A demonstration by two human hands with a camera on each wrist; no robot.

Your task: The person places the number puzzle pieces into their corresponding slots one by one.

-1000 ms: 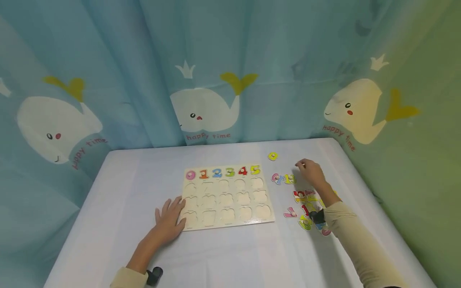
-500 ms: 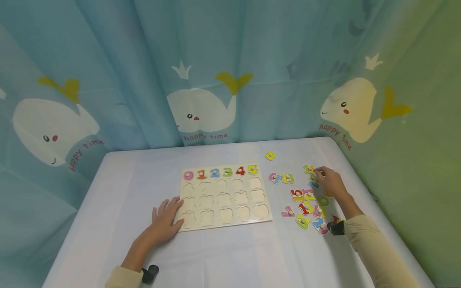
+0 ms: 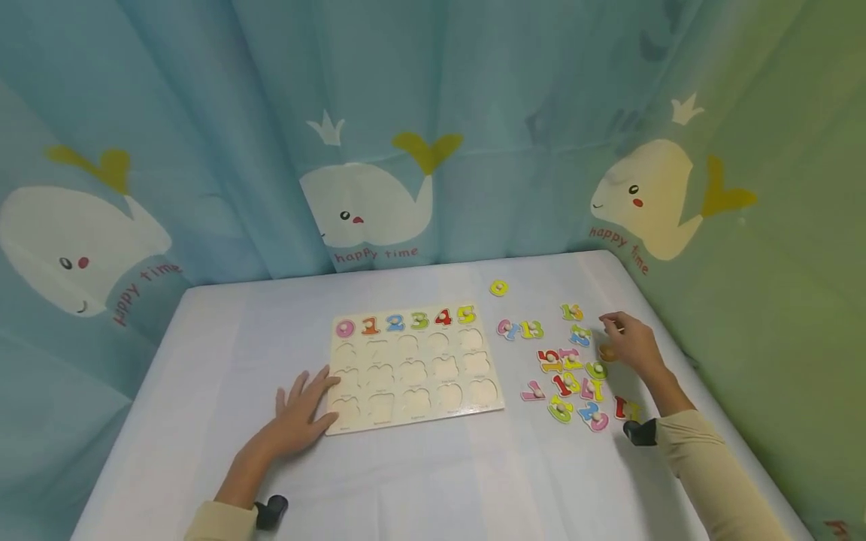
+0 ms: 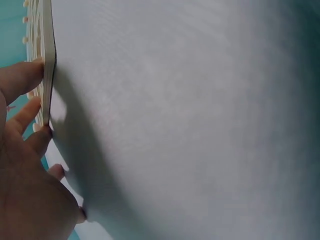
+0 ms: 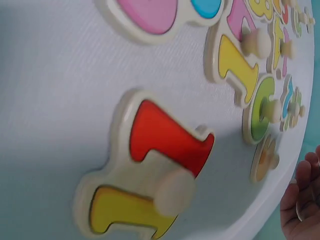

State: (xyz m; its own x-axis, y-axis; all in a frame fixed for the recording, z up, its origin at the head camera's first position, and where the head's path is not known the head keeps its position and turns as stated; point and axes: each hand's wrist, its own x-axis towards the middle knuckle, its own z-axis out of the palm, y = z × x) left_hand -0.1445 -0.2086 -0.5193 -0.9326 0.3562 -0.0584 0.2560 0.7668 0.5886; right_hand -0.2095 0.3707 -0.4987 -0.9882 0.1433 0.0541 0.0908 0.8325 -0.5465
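A cream puzzle board (image 3: 419, 421) lies flat on the table, with knobbed number pieces 0 to 5 filling its top row and bare recesses below. My left hand (image 3: 298, 417) rests at the board's left edge, fingers spread; in the left wrist view its thumb (image 4: 22, 77) touches the board's rim. My right hand (image 3: 636, 344) hovers right of the loose number pieces, fingers loosely bent and holding nothing. Nearest to it are an orange piece (image 3: 606, 352), a blue-and-green piece (image 3: 579, 335) and a green-and-orange piece (image 3: 571, 312). A red-and-yellow 11 (image 5: 170, 135) lies below the right wrist.
Several knobbed pieces cluster right of the board, including a red-and-orange 15 (image 3: 549, 360) and a pink 7 (image 3: 533, 391). A yellow piece (image 3: 498, 288) lies apart at the back. A whale-print curtain (image 3: 365, 203) hangs behind the white table (image 3: 433, 481).
My right hand came from the far side toward the right, touched the green-and-orange piece, then drew off it. The left hand stays on the board. The head view shifted slightly.
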